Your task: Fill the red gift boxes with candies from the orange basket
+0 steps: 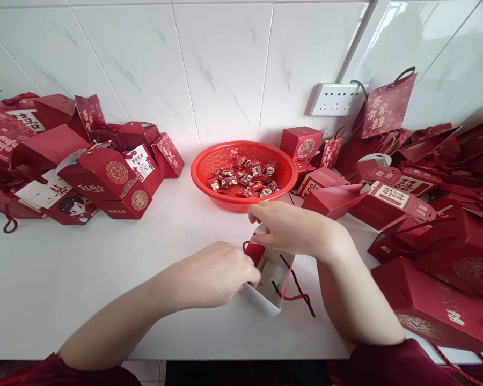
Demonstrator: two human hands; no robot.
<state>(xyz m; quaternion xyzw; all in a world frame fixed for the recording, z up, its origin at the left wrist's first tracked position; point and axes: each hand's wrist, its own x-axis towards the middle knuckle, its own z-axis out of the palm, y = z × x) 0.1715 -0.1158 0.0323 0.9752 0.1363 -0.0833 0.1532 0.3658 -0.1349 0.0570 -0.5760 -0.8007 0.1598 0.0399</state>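
Note:
An opened cardboard gift box (274, 271), white inside with red outer panels, lies on the table between my hands. My left hand (215, 273) is closed on the box's left edge, its fingertips partly hidden inside. From the far side my right hand (292, 228) grips the box's flap, thumb and fingers pressed together. A dark red cord (293, 296) is threaded through the right wall and hangs down onto the table. Another bit of red cord shows near the right fingertips. The box's bottom is partly hidden by my hands.
A red plastic basket (203, 182) with several wrapped candies (247, 177) stands behind the box. Red gift boxes are piled at the left (108, 177) and the right (426, 300). A power strip (336, 100) is on the tiled wall. The white table (165, 332) ends just in front of me.

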